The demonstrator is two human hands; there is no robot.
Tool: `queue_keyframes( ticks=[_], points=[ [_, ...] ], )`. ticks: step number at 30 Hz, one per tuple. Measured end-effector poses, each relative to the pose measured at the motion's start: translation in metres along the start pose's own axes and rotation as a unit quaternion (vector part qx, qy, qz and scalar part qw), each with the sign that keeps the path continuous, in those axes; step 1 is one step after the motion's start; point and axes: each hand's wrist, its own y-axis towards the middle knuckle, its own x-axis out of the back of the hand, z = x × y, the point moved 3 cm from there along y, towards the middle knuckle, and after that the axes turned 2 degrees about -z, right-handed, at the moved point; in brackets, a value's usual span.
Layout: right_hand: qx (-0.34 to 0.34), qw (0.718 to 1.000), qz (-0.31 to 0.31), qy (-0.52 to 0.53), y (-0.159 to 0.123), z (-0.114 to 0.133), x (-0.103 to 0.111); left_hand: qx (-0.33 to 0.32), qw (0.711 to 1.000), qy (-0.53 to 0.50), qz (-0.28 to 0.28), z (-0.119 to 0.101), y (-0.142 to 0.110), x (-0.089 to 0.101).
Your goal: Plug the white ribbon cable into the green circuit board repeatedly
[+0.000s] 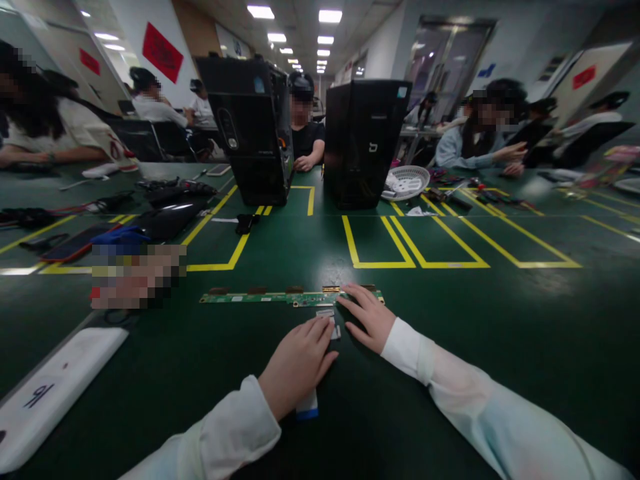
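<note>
A long, narrow green circuit board (273,298) lies crosswise on the table in front of me, with brown flex strips along its far edge. My right hand (369,317) rests at its right part, fingers spread, the tips touching the board. Just nearer to me, my left hand (301,358) is curled over a white flat ribbon cable (307,404), fingers together and pressed on it. The cable's blue end sticks out below the hand, and its silvery other end shows past the fingertips, close to the board's near edge. The palm hides the cable's middle.
Two black computer towers (250,133) stand ahead on the green table (240,420), marked with yellow tape (383,265). A white basket (407,183) sits beside the right tower. Cables, dark devices and a white long case (65,393) lie at left. Several people sit around.
</note>
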Motion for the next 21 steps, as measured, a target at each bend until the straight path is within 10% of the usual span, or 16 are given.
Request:
queue_keyframes(
  ticks=[21],
  points=[
    [-0.008, 0.999, 0.044, -0.005, -0.0026, -0.0047, 0.0006, 0.028, 0.998, -0.059, -0.015, 0.009, -0.0035, -0.0096]
  ],
)
